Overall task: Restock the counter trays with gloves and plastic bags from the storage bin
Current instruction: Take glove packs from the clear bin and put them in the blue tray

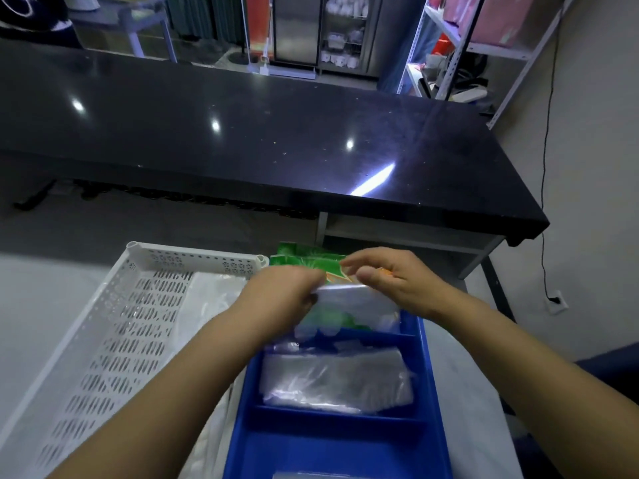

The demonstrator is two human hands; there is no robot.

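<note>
**A Shop Room with a Big Black Counter**

A long black counter (262,140) runs across the room. Its top is shiny, and small bright lights shine back from it. On the right is a plain pale wall (594,160). A thin black cord (545,188) hangs down it to a wall plug (557,300). A white metal shelf (484,50) stands in the corner with pink boxes (498,19) on it. Far back there is a tall silver cabinet (297,29). Green curtains (204,17) hang beside it.
</note>
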